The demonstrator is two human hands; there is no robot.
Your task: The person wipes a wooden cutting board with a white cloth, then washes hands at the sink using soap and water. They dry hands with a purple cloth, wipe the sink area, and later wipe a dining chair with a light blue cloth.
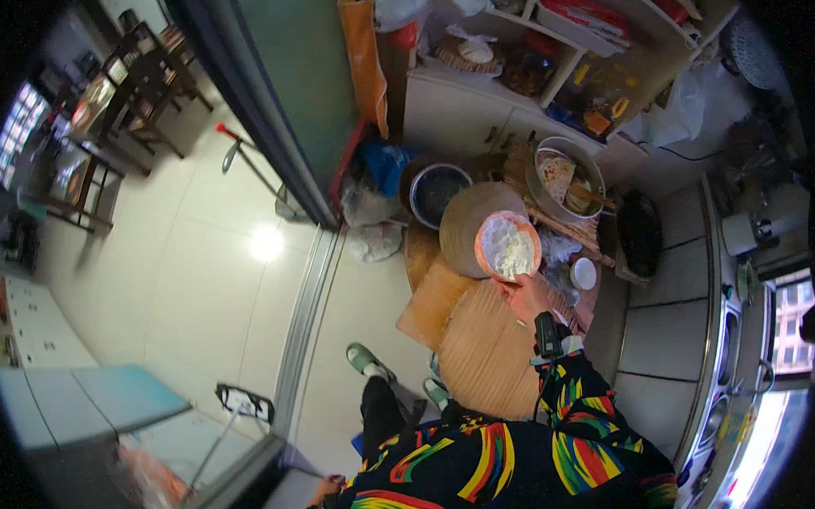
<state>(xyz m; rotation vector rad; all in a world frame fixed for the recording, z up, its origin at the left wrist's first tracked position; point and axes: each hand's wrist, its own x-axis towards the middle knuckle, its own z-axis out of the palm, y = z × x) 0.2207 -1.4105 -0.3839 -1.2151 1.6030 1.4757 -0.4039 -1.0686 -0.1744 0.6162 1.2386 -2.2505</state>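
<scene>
My right hand [526,298] is closed on the near rim of an orange-pink bowl [487,261] with white powder [509,249] in it, which looks like flour. The bowl is over a round, woven-looking brown lid [459,227]. Close below that hand is a round ridged wooden board [486,356], with a smaller tan board [435,304] to its left. My left hand [329,487] hangs low beside my body, away from these things; its fingers are too small and partly hidden to read.
A dark-filled metal pot [439,195] and a large pot with flatbread [563,177] stand behind the bowl. A white cup [583,273] sits to its right. Loaded shelves [544,44] rise at the back. A sliding door frame [293,350] lies left; a counter [705,405] runs right.
</scene>
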